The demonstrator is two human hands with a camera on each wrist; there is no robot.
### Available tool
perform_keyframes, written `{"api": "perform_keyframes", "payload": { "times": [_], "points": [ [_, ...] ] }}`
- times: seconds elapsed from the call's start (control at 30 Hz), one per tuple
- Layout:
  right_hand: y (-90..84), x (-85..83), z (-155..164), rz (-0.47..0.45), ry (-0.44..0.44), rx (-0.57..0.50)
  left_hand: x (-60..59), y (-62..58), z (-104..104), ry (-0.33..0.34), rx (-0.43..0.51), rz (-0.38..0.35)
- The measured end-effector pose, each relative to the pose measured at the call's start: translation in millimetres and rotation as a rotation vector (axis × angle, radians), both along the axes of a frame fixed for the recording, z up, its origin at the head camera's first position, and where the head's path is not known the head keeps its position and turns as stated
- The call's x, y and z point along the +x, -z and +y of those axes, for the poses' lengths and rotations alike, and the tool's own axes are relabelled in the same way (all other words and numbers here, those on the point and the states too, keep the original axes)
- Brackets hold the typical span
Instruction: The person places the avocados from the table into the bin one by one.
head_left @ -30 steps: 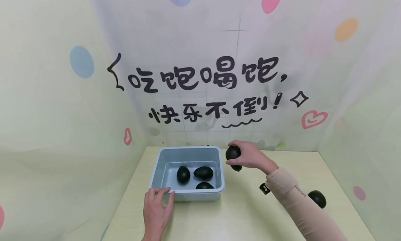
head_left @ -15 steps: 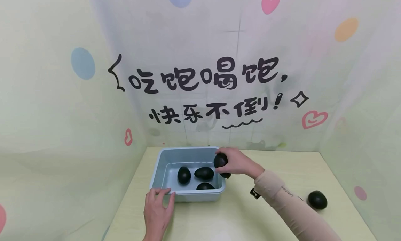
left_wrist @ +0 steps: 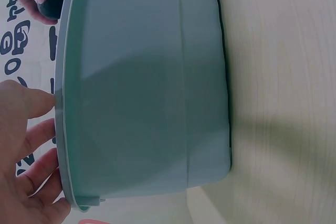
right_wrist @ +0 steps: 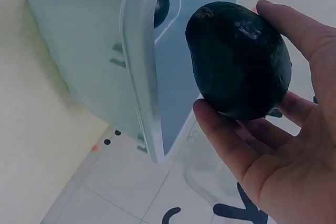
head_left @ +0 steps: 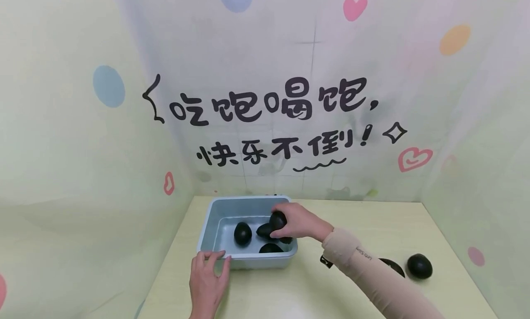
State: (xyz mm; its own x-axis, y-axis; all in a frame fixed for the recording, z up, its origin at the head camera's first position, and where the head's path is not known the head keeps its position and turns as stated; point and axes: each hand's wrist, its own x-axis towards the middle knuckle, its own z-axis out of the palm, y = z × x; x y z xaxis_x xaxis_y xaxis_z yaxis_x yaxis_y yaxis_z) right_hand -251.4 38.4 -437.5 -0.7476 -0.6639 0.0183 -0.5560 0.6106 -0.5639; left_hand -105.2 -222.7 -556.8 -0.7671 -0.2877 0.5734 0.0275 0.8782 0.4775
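Observation:
A dark avocado (head_left: 278, 220) is pinched between the thumb and fingers of my right hand (head_left: 299, 221), inside the right end of a pale blue plastic bin (head_left: 258, 263). The right wrist view shows the same avocado (right_wrist: 241, 64) with its stem scar, beside the bin's rim (right_wrist: 142, 77). Lower in the bin lie three more avocados: one at the left (head_left: 243, 234), one partly behind the held fruit (head_left: 264, 230), and one half hidden by the near wall (head_left: 271, 248). My left hand (head_left: 207, 278) rests its fingertips on the near left rim (left_wrist: 61, 129).
To the right on the pale wooden table (head_left: 331, 291), a loose avocado (head_left: 419, 266) lies beside a dark rounded object (head_left: 394, 266) partly covered by the sleeve. A small black marked item (head_left: 326, 261) shows by the right cuff. A printed cloth backdrop (head_left: 265, 47) stands behind.
My right hand has carried the avocado leftward and down, from beside the bin over its right rim to inside it. The sleeve now exposes the dark rounded object. My left hand stays put.

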Motion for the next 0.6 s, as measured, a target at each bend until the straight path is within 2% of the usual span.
{"api": "perform_keyframes", "payload": {
  "times": [0.23, 0.6],
  "points": [
    [5.8, 3.2, -13.6, 0.014, -0.033, 0.009, -1.2, 2.8, 0.8, 0.004, -0.001, 0.026],
    [9.3, 6.1, -23.2, 0.05, -0.049, -0.001, -1.0, 3.2, 1.1, -0.003, 0.0, 0.023]
  ]
}}
